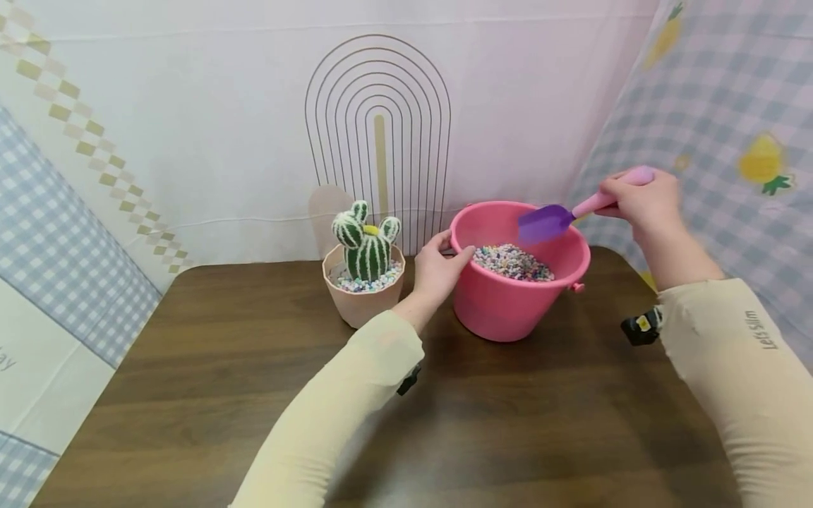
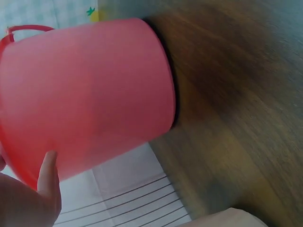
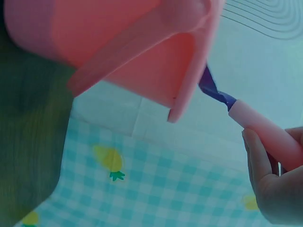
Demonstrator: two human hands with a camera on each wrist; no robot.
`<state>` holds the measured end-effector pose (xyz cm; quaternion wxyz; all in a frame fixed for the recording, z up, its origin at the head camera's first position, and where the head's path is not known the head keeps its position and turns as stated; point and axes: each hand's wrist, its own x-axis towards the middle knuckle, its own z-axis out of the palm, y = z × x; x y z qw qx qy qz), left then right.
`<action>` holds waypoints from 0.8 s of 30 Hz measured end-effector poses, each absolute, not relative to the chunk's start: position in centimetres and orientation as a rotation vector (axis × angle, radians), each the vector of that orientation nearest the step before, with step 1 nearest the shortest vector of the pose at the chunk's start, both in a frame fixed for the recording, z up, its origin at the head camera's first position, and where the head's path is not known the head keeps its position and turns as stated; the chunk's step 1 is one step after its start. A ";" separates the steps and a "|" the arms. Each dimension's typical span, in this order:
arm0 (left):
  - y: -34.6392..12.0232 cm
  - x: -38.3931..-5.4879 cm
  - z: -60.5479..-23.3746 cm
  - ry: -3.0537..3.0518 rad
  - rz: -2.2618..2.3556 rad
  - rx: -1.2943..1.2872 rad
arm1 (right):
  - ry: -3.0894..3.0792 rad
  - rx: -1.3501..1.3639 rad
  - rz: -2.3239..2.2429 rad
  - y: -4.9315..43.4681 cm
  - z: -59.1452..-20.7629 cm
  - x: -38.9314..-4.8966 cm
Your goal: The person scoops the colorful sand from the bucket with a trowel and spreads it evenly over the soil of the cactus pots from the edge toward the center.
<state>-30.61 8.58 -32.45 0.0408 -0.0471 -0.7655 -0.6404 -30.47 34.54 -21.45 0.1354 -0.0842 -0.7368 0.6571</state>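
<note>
A pink bucket (image 1: 502,310) stands on the table, partly filled with small multicoloured pebbles (image 1: 511,262). My left hand (image 1: 438,269) grips its rim on the left side, with the thumb over the edge; in the left wrist view a finger (image 2: 49,175) lies along the outer wall. In my right hand (image 1: 651,201) is a toy shovel with a pink handle (image 1: 603,201) and a purple blade (image 1: 545,223). The blade reaches over the right part of the bucket's opening, above the pebbles. Whether anything lies on the blade cannot be told.
Just left of the bucket stands a pale pink pot (image 1: 365,305) with a knitted cactus (image 1: 368,254) and similar pebbles. The bucket's handle (image 3: 128,52) hangs down its side. Printed cloth (image 1: 540,106) hangs behind and beside the wooden table (image 1: 254,367).
</note>
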 end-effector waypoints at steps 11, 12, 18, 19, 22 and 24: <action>9.0 -31.4 -32.4 -2.279 -2.102 -0.022 | -2.686 -0.070 0.763 33.6 -23.8 -31.4; 9.0 -31.4 -32.3 -2.270 -2.115 -0.017 | -2.689 -0.049 0.744 33.6 -23.9 -31.6; 9.2 -31.3 -32.4 -2.244 -2.155 0.000 | -2.718 0.029 0.768 34.0 -25.3 -32.2; 9.2 -31.3 -32.4 -2.238 -2.156 0.000 | -2.730 0.034 0.815 34.0 -25.6 -32.2; 9.3 -31.3 -32.5 -2.224 -2.156 0.011 | -2.767 0.031 0.963 33.9 -26.2 -31.9; 9.4 -31.4 -32.4 -2.205 -2.158 0.008 | -2.785 0.039 1.001 33.6 -26.3 -31.8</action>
